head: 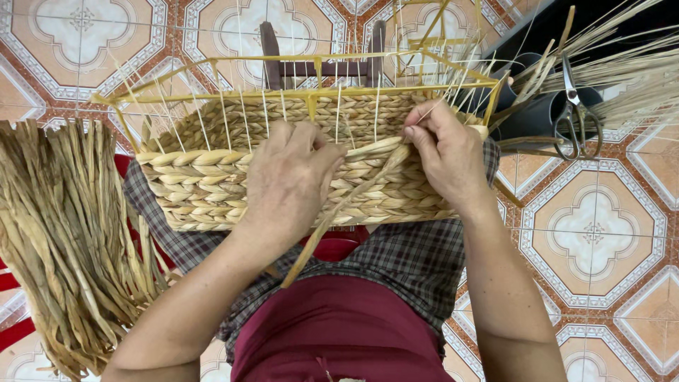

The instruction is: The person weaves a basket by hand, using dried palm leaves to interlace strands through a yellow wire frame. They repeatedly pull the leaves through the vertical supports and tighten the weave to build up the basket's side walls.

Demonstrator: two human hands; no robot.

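A half-woven basket (pixel 212 177) was seen from above, resting on the lap of a seated person, across a checked cloth (pixel 417 262) and dark red clothing (pixel 339 325). The basket's side wall was made of thick, twisted, straw-coloured fibre, woven in rows around thin pale uprights that were fixed to a yellow wire frame (pixel 311 92) at the top.

The left hand (pixel 290 180) was laid against the near wall of the basket, fingers curled and pressed onto the woven rows near the middle. Whether anything was pinched beneath it could not be told. The right hand (pixel 445 155) was placed just beside it, at the right end of the top row, with the fingertips closed narrowly on a loose fibre strand (pixel 353 194). That strand was stretched between the two hands and trailed down and leftward over the basket wall toward the lap.

A large bundle of dried flat fibre (pixel 64 240) was heaped to the left, just beside the left forearm. A pair of scissors (pixel 576 113) was lying at the upper right on dark containers (pixel 544 106), among more loose pale stalks (pixel 629 64). A patterned tiled floor (pixel 594 233) in orange and white was visible all around, and a dark wooden stool (pixel 322 56) was partly seen behind the basket.
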